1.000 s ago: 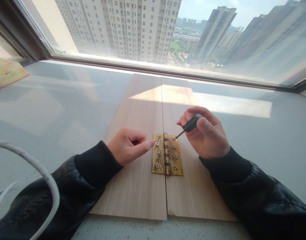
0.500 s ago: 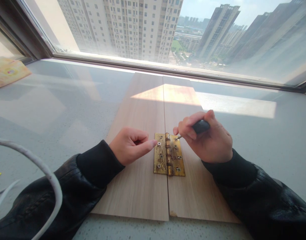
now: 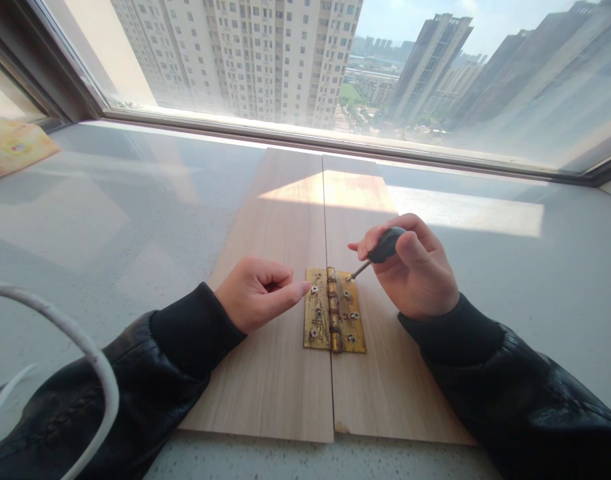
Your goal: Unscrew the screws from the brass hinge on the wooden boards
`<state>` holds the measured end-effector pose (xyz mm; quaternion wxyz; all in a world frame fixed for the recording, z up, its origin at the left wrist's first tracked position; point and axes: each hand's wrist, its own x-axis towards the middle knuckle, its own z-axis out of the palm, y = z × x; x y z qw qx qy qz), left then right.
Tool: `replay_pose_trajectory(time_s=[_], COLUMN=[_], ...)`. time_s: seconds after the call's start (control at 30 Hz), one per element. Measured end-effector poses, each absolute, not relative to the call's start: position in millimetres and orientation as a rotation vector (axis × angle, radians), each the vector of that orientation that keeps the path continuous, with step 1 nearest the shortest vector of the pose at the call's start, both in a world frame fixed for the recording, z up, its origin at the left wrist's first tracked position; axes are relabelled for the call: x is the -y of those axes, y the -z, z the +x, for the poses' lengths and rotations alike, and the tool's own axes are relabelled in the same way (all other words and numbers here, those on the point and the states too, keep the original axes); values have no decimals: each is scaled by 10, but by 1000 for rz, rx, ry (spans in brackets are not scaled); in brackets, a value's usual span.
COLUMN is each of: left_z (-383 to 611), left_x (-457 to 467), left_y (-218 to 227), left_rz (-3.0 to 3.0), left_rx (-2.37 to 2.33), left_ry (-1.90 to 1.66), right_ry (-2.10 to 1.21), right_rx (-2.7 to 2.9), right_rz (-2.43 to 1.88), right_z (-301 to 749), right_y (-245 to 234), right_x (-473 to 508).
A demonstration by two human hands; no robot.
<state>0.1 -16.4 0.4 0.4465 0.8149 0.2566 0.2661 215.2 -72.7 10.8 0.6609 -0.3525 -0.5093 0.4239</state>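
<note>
Hinge (image 3: 334, 312) on boards (image 3: 265, 387) atop windowsill (image 3: 85, 253) — right grip (image 3: 422, 277) clasps screwdriver (image 3: 386, 245); left (image 3: 255, 293) curled, contents unclear

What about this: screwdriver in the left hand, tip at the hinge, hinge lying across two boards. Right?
Wrong hand. The head view shows the screwdriver in the right hand, not the left hand. Its tip is at the hinge, which lies across two boards.

Pale orange packet (image 3: 18, 152) on speckled sill (image 3: 110, 260), curved white cable (image 3: 92, 353), dark window frame (image 3: 60, 73), tower blocks (image 3: 265, 60) outside
</note>
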Motion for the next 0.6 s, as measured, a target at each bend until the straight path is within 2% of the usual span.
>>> replay_pose_trajectory(time_s=[0.2,0.6], left_z=[-6,1], left_x=[175,164], left_y=[-2,-7], left_rz=[2026,2021], left_rx=[-639,-636], left_ry=[-660,-657], right_ry=[-1169,-929], right_rx=[1178,1192], right_rz=[-726,-731], right_z=[2119,2151], right_y=[-138,-102], right_x=[759,730])
